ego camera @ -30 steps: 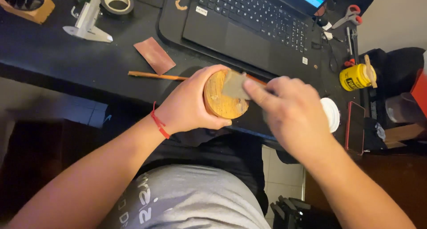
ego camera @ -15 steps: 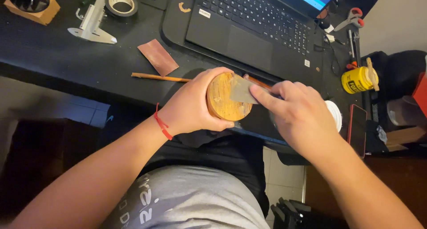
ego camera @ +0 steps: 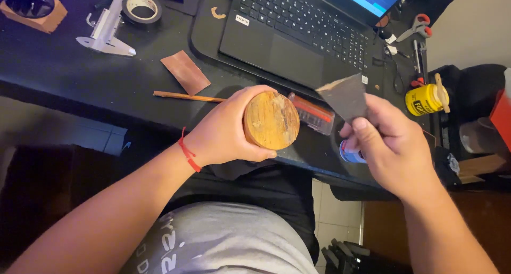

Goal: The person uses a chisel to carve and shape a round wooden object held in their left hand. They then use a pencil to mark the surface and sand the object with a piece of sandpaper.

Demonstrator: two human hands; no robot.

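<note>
Hands: one wooden disc (ego camera: 271,120), one sandpaper piece (ego camera: 345,95)

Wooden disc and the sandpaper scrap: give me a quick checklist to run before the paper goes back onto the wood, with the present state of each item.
1. Left hand has a firm grip on the wooden disc: ok, fingers wrap its edge and the flat face is exposed.
2. Right hand holds the sandpaper piece: ok, pinched at its lower end.
3. Paper clear of the wood: ok, a gap shows between them.
4. Disc face free of debris: cannot tell; pale patches show on it.
5. Grit side facing the disc: cannot tell.
6. Nearby clutter out of the stroke: not ok, a red box lies right behind the disc, with the laptop beyond.
</note>
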